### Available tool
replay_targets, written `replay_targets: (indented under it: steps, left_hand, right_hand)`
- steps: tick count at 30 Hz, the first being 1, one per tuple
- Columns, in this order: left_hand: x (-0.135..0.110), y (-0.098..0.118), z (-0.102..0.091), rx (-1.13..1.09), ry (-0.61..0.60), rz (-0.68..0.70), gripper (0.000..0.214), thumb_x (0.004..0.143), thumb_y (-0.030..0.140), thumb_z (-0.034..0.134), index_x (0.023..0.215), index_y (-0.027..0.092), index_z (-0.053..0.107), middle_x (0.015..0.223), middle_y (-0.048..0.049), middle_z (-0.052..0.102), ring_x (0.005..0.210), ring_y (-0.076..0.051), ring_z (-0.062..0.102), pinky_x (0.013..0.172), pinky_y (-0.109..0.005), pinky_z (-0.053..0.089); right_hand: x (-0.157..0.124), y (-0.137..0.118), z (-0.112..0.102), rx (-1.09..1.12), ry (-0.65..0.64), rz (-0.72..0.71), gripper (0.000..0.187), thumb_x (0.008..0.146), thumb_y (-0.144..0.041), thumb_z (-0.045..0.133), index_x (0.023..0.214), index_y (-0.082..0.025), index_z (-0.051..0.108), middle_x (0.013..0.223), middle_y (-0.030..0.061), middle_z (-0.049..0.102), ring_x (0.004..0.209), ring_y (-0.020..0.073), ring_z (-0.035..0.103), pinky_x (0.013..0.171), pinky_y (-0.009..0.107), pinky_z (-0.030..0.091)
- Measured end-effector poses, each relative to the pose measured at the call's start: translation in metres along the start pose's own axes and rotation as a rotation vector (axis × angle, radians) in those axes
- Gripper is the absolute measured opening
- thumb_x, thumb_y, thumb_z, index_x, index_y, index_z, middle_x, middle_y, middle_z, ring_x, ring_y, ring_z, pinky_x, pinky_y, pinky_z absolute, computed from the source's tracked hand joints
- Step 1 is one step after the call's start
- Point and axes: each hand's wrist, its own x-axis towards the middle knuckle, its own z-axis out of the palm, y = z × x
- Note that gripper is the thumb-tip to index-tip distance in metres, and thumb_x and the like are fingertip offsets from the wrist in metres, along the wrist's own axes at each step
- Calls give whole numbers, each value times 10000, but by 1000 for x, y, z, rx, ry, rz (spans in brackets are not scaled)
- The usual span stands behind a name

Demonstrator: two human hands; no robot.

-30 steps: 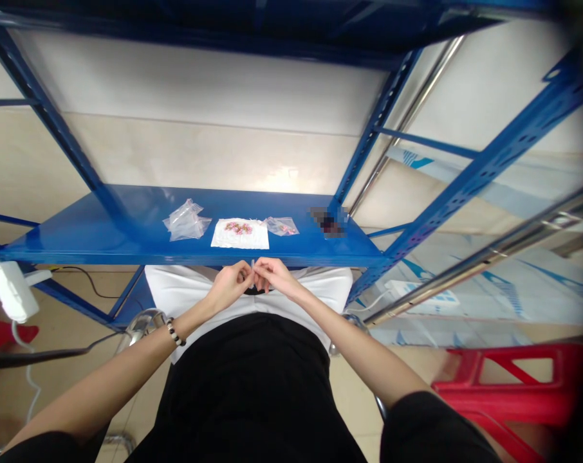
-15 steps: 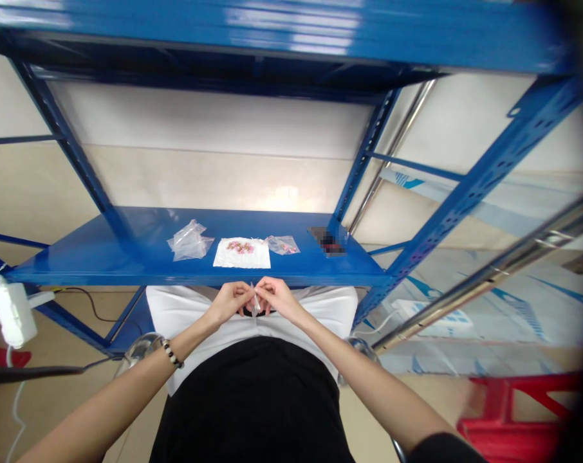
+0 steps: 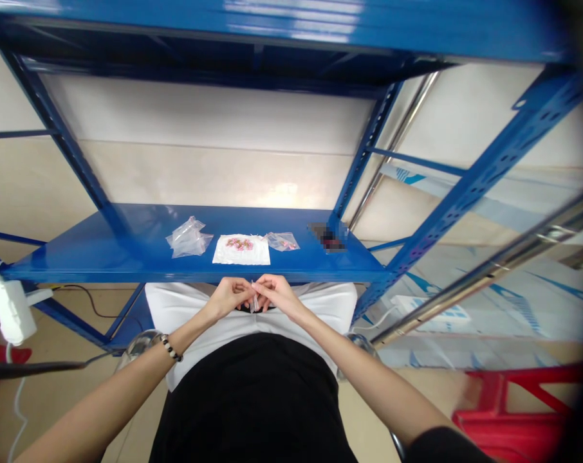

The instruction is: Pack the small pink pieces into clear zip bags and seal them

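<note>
Over my lap, just in front of the shelf edge, my left hand and my right hand meet. Both are closed, fingertips pinching a small clear plastic bag between them. Fingers cover much of the bag, and I cannot make out its contents. On the shelf ahead lies a white sheet with a cluster of small pink and gold pieces on it. Touching or close to its right side is a clear zip bag with a few pink pieces inside. Left of the sheet is a pile of clear plastic bags.
The blue shelf has an upper deck above and uprights at both sides. A blurred-out dark object lies at its right end. A white power adapter hangs at left; a red stool stands at lower right.
Both hands stay together on the small bag, with only slight finger movement. The bag hangs down less below the fingers than before. The view has tipped slightly.
</note>
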Motion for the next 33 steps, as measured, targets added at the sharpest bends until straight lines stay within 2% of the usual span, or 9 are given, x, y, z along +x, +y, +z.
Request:
replay_targets:
  steps: [5, 14, 19, 26, 30, 33]
  left_hand:
    - [3, 7, 1, -32, -38, -12, 392, 801, 480, 676, 828, 90, 674, 696, -90, 698, 552, -129, 608, 447, -193, 411]
    - [-2, 11, 2, -69, -24, -33, 389, 807, 482, 665, 846, 95, 656, 703, -94, 697, 548, -137, 622, 434, -190, 399]
    - [2, 9, 0, -45, -7, -14, 369, 791, 473, 681, 819, 110, 623, 658, -66, 670, 534, -131, 609, 429, -183, 390]
    - [-4, 6, 3, 114, -69, 37, 261, 812, 361, 651, 792, 101, 636, 593, -44, 635, 499, -110, 563, 470, -194, 393]
    - [-5, 1, 6, 194, -49, 71, 115, 785, 224, 603, 767, 112, 623, 606, -26, 628, 503, -100, 541, 514, -208, 422]
    - [0, -2, 5, 250, -34, 51, 87, 753, 173, 563, 757, 113, 625, 620, -22, 626, 518, -105, 542, 516, -210, 417]
  right_hand:
    - [4, -1, -5, 9, 17, 0, 405, 800, -535, 652, 867, -139, 603, 657, 40, 684, 523, 143, 660, 429, 189, 491]
    - [0, 3, -4, -29, 52, -42, 390, 780, -503, 685, 891, -132, 642, 670, 43, 672, 566, 162, 669, 435, 205, 507]
    - [2, 3, -6, -152, 33, -91, 400, 768, -495, 699, 895, -117, 660, 687, 62, 692, 566, 149, 654, 482, 224, 526]
    - [-5, 8, -9, -296, -119, -7, 282, 784, -396, 657, 832, -118, 645, 723, 73, 702, 545, 171, 685, 409, 191, 481]
    - [-5, 8, -10, -284, -193, 11, 261, 819, -380, 587, 811, -122, 628, 771, 79, 716, 568, 164, 698, 427, 178, 485]
    - [-1, 7, -11, -289, -209, 52, 232, 813, -350, 557, 784, -127, 614, 768, 78, 723, 565, 156, 698, 412, 160, 463]
